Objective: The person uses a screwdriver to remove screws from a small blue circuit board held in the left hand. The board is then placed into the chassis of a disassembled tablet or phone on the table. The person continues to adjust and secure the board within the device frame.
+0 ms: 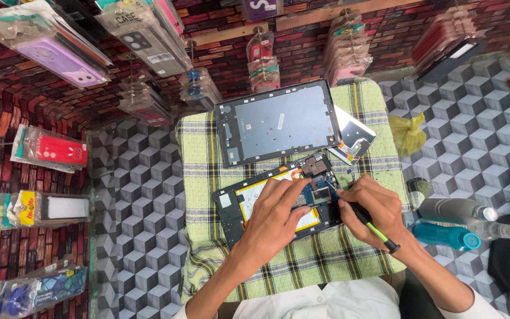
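Note:
An opened tablet body (231,208) with a white battery and a blue circuit board lies on a green plaid cloth (320,260). My left hand (275,215) rests flat on the battery, fingers spread, holding the tablet down. My right hand (373,207) grips a thin black and green screwdriver (368,222) like a pen, with its tip on the circuit board near the tablet's right end. The tablet's detached grey back frame (278,122) lies beyond it on the cloth.
A smaller silvery panel (354,139) lies right of the back frame. A yellow bag (407,133) sits past the cloth's edge. A grey bottle (453,209) and a blue bottle (444,236) lie at the right. Packaged phone cases (60,50) hang on the brick-pattern wall.

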